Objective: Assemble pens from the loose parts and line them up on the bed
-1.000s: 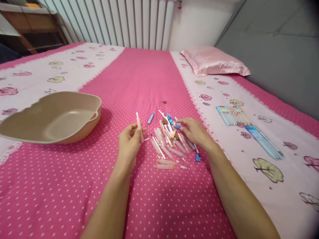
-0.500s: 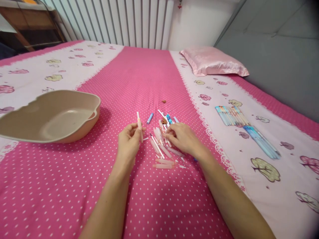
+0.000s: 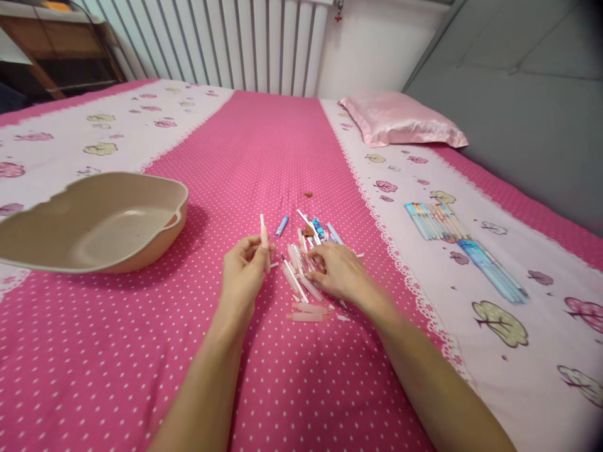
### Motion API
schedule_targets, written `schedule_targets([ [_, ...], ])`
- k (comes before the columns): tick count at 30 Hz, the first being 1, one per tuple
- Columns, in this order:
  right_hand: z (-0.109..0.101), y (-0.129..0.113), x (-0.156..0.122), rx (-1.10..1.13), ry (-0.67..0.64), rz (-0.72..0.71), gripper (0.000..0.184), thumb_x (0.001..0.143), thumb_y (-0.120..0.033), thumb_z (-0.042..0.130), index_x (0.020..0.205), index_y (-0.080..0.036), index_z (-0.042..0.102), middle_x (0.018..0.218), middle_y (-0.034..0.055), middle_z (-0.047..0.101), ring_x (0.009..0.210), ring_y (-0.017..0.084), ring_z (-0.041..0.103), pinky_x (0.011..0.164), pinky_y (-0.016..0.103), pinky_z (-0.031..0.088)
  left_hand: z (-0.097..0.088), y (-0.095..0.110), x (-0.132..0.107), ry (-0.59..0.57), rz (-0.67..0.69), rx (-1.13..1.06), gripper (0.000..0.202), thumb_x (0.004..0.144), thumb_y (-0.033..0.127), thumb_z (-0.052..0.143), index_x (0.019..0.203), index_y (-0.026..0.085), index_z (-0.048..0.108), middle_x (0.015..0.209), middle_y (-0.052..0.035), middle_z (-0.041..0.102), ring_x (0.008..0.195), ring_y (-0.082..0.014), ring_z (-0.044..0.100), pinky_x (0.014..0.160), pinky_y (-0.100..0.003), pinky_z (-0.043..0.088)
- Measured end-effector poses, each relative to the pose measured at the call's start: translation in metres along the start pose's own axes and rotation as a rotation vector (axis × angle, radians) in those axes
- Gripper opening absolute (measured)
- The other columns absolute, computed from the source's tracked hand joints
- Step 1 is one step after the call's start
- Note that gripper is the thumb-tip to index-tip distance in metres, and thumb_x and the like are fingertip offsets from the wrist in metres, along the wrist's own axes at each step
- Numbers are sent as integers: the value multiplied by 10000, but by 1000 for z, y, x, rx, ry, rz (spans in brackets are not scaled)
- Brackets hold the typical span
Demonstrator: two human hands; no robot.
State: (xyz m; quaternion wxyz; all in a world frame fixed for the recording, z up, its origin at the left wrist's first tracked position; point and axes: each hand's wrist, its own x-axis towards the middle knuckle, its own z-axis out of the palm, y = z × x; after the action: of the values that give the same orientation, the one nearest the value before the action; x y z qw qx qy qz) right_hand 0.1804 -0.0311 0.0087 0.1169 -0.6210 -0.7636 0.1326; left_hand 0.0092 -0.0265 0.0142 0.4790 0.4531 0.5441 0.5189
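My left hand (image 3: pixel 245 263) pinches a pale pink pen barrel (image 3: pixel 264 238) between thumb and fingers, upright, with a thin white piece standing out of its top. My right hand (image 3: pixel 336 269) reaches over a loose heap of pen parts (image 3: pixel 298 258), thumb and index finger apart among the pieces. Its other fingers are partly hidden. The heap mixes translucent pink barrels, thin white tubes and small clear bits. Two pink barrels (image 3: pixel 308 312) lie at its near side. A blue pen cap (image 3: pixel 281 226) rests between my hands, a little farther off.
A beige basin (image 3: pixel 113 220) stands on the bed at left. To the right lie a row of pens (image 3: pixel 436 221) and a bunch of blue pens (image 3: pixel 494 273). A small brown piece (image 3: pixel 308 194) is beyond the heap. A pink pillow (image 3: pixel 405 119) sits at the back right.
My right hand has shifted slightly left and down over the heap, its thumb and index finger more apart. My left hand keeps hold of the pen barrel, almost unmoved.
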Motion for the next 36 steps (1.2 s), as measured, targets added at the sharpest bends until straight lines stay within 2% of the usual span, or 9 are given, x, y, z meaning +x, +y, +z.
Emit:
schedule_targets([
  [4, 2, 3, 1, 165, -3, 29, 91, 744, -210, 636, 823, -194, 678, 770, 33, 635, 707, 169, 555, 659, 287, 384, 1, 1, -1, -2, 1, 1, 220, 763, 282, 612, 893, 104, 615, 710, -30, 622, 482, -85, 452, 452, -217, 349],
  [7, -2, 7, 1, 437, -10, 23, 88, 745, -166, 611, 822, -181, 649, 751, 18, 626, 674, 143, 552, 619, 269, 406, 3, 2, -4, -11, 9, -8, 239, 757, 306, 625, 890, 107, 618, 704, -25, 626, 488, -85, 463, 459, -214, 350],
  [11, -14, 10, 0, 971, 23, 73, 146, 769, -292, 626, 862, -186, 587, 835, 20, 598, 644, 121, 542, 546, 260, 467, 7, 4, -10, -58, 28, -24, 236, 748, 312, 639, 880, 117, 630, 620, 12, 585, 497, -87, 470, 480, -207, 361],
  [13, -19, 10, 0, 1177, 76, 113, 198, 752, -342, 656, 858, -193, 582, 830, 13, 586, 648, 120, 542, 522, 253, 478, 9, 3, -11, -85, 28, -39, 249, 723, 315, 664, 883, 125, 638, 678, -3, 621, 542, -97, 512, 506, -210, 385],
  [15, -23, 10, 2, 1304, 159, 141, 214, 725, -346, 694, 825, -188, 590, 789, 5, 597, 680, 118, 561, 579, 251, 493, 12, 2, -12, -113, 30, -46, 254, 704, 314, 684, 879, 133, 648, 764, -29, 662, 611, -114, 562, 549, -218, 416],
  [20, -26, 10, 5, 1440, 301, 191, 253, 669, -347, 757, 774, -175, 604, 703, -12, 627, 668, 101, 583, 673, 242, 486, 15, -3, -12, -184, 108, 34, 225, 714, 288, 686, 874, 131, 678, 803, -56, 698, 703, -154, 617, 670, -260, 469],
  [27, -31, 7, 3, 1510, 417, 196, 237, 663, -312, 759, 796, -182, 612, 698, -31, 594, 629, 85, 553, 610, 214, 470, 15, -2, -15, -228, 214, 258, 236, 769, 321, 650, 902, 135, 707, 762, -46, 710, 644, -150, 597, 627, -258, 459],
  [33, -35, 5, 1, 1454, 436, 174, 226, 693, -316, 732, 830, -181, 614, 730, -23, 586, 637, 85, 544, 585, 207, 452, 13, -4, -16, -246, 239, 310, 249, 788, 347, 633, 944, 172, 720, 812, -40, 730, 686, -162, 618, 654, -265, 459],
  [36, -36, 3, 0, 1444, 400, 164, 226, 684, -315, 740, 815, -183, 611, 713, -31, 583, 625, 77, 540, 577, 196, 444, 13, -5, -16, -239, 250, 312, 251, 783, 349, 639, 951, 183, 724, 838, -41, 736, 706, -167, 627, 669, -270, 464],
])
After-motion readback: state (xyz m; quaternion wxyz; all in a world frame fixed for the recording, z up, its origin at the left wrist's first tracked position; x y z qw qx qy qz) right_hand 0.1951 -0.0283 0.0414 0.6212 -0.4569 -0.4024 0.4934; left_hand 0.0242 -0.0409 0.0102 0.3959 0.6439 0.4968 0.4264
